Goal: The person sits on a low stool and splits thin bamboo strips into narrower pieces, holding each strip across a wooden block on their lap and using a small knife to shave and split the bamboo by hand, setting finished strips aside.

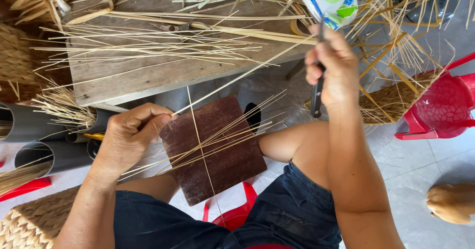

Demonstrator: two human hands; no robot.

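We see the left hand with its grip pinched shut, thumb and forefinger on one end of a long thin pale bamboo strip. The strip runs up and away from that grip toward the right hand. Right grip is a closed fist round a dark-handled knife, handle hanging below the fist; we can't make out the blade. Just right of the left grip: a dark brown square wooden board on the lap, loose thin slivers fanned across it. Above the left grip: a weathered grey plank surface carrying more slivers. Left of it: grey plastic tubes stuffed with strips. Right of the right grip: a red plastic chair.
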